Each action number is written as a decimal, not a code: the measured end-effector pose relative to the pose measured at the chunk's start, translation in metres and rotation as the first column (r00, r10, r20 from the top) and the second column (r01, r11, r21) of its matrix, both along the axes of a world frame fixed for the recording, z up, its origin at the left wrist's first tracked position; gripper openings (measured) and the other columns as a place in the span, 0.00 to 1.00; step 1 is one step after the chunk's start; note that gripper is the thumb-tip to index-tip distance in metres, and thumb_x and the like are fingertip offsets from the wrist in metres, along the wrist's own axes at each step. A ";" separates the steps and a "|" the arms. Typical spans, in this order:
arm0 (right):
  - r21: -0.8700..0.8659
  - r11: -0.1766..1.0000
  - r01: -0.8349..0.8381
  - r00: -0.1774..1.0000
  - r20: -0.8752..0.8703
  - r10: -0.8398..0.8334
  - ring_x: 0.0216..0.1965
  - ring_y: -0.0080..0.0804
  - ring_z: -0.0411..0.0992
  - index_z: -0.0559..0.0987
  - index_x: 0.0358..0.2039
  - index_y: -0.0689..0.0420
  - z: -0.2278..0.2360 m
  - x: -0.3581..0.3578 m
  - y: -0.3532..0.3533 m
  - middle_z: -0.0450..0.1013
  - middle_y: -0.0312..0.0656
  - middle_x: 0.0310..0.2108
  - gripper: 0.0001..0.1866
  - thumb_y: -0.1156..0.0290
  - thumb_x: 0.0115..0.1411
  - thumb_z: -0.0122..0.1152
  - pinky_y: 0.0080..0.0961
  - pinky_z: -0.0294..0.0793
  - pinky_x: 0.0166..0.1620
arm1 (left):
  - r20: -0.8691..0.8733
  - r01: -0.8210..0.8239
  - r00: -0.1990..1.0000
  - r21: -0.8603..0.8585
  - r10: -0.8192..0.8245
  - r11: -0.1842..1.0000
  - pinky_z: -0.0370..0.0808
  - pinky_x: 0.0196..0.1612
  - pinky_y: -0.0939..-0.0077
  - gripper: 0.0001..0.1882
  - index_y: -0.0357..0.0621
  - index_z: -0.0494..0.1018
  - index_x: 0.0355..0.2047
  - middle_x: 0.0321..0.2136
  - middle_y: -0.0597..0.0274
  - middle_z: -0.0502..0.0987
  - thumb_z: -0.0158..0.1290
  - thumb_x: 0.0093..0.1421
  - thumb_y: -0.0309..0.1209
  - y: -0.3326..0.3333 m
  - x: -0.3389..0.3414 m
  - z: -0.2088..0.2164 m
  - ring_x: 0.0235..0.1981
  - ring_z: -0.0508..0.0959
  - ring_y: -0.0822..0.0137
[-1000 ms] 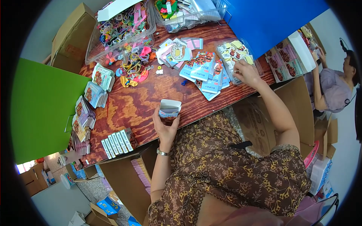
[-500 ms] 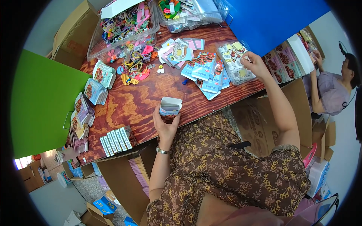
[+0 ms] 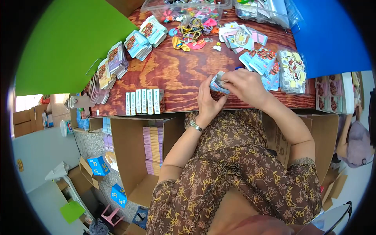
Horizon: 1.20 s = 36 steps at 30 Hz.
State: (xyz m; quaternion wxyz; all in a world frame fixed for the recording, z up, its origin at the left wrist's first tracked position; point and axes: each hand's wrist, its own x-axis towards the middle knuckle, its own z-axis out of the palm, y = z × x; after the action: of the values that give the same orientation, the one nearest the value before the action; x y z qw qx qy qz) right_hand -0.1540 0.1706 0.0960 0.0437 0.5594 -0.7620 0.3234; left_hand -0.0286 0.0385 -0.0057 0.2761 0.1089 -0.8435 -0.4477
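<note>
A small open carton (image 3: 217, 87), light blue with a printed picture, stands tilted above the table's front edge. My left hand (image 3: 210, 102) wraps round it from the left and below. The pinched fingers of my right hand (image 3: 247, 87) are at the carton's open top; whatever they hold is hidden. Right of that hand lie a fan of light blue printed packets (image 3: 261, 62) and a clear plastic tub of small white and yellow pieces (image 3: 292, 70). Several closed cartons (image 3: 144, 101) stand in a row on the left near the edge.
Stacks of flat cartons (image 3: 138, 45) line the table's left side. Farther back are a heap of colourful hair ties (image 3: 194, 30), pastel cards (image 3: 241, 38) and clear bins. Green (image 3: 66, 43) and blue (image 3: 333, 35) panels flank the table. A co-worker (image 3: 354, 141) sits at right.
My right hand has left the tub of small pieces and come to the carton's mouth. My left hand still holds the carton. The whole view has turned and shifted.
</note>
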 end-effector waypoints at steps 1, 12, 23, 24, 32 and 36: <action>0.093 0.996 -0.016 0.999 -0.042 0.020 0.36 0.39 0.78 0.81 0.42 0.54 0.003 0.004 -0.004 0.78 0.42 0.36 0.15 0.69 0.53 0.72 0.35 0.79 0.37 | 0.000 -0.015 1.000 0.000 0.015 1.000 0.72 0.55 0.55 0.46 0.36 0.61 0.63 0.53 0.42 0.72 0.70 0.44 0.26 -0.002 0.004 -0.002 0.54 0.73 0.44; -0.272 0.961 0.045 0.996 0.087 -0.022 0.40 0.41 0.78 0.83 0.47 0.57 -0.043 0.017 -0.015 0.78 0.44 0.45 0.21 0.72 0.51 0.74 0.33 0.79 0.40 | -0.174 -0.212 0.962 -0.003 0.209 0.977 0.76 0.54 0.57 0.55 0.41 0.52 0.68 0.56 0.41 0.71 0.75 0.45 0.32 -0.016 0.008 -0.004 0.54 0.76 0.44; -0.209 0.977 -0.047 0.977 0.194 0.089 0.41 0.41 0.79 0.83 0.46 0.58 -0.072 0.008 -0.021 0.79 0.46 0.44 0.15 0.77 0.56 0.69 0.31 0.78 0.43 | -0.123 0.000 0.992 0.144 0.018 0.990 0.79 0.48 0.63 0.24 0.41 0.73 0.50 0.47 0.48 0.79 0.67 0.53 0.22 -0.047 0.025 -0.006 0.50 0.80 0.51; -0.195 0.979 -0.068 0.972 0.206 0.109 0.42 0.41 0.79 0.83 0.46 0.58 -0.078 0.009 -0.021 0.79 0.45 0.45 0.15 0.77 0.57 0.68 0.31 0.78 0.44 | -0.141 0.043 0.989 0.072 -0.032 0.997 0.80 0.47 0.63 0.20 0.41 0.75 0.47 0.46 0.48 0.80 0.66 0.54 0.22 -0.052 0.025 -0.012 0.49 0.81 0.51; -0.030 0.999 -0.031 0.697 0.716 0.043 0.45 0.40 0.80 0.76 0.53 0.56 -0.053 -0.001 -0.023 0.80 0.46 0.45 0.18 0.77 0.61 0.63 0.33 0.79 0.46 | -0.129 0.028 0.991 0.009 -0.026 1.000 0.81 0.46 0.64 0.14 0.41 0.79 0.41 0.44 0.48 0.82 0.65 0.54 0.21 -0.054 0.029 -0.013 0.45 0.83 0.52; 0.079 0.965 -0.252 0.855 0.484 0.184 0.45 0.43 0.80 0.74 0.52 0.56 -0.037 -0.019 -0.034 0.79 0.47 0.43 0.19 0.77 0.61 0.63 0.34 0.79 0.45 | -0.142 0.023 0.990 0.023 -0.020 0.999 0.81 0.43 0.64 0.15 0.41 0.78 0.42 0.44 0.48 0.82 0.65 0.54 0.22 -0.052 0.027 -0.011 0.44 0.83 0.52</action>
State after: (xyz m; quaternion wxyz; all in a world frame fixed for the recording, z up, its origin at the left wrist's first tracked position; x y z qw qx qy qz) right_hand -0.1733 0.1361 0.0589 -0.2196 0.5480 -0.7018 0.3988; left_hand -0.0019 -0.0131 -0.0166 0.3293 0.0711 -0.8173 -0.4675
